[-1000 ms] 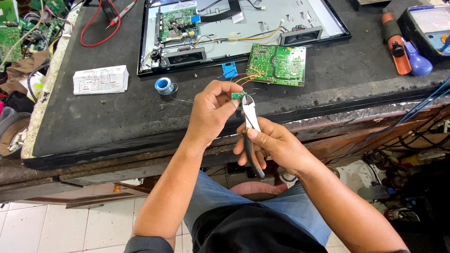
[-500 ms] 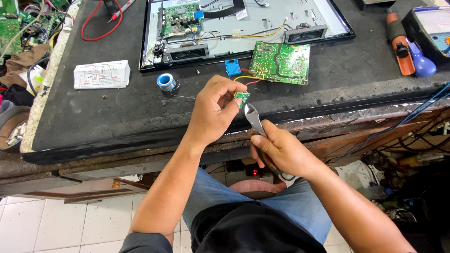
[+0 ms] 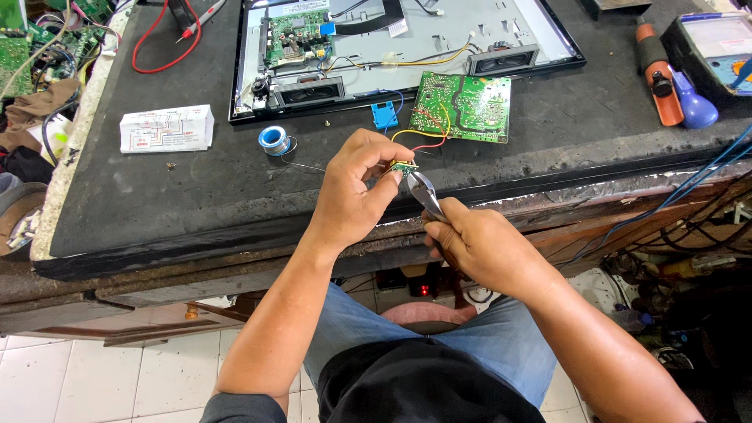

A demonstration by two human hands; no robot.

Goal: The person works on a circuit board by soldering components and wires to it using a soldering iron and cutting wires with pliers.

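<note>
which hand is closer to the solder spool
Left. The left hand is just right of the solder spool; the right hand, gripping cutters, sits farther right, nearer the bench edge.

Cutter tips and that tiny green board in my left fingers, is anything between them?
Nothing visible. The cutters in the right hand already have their tips at the small green board pinched by the left hand; its wires trail away behind.
</note>
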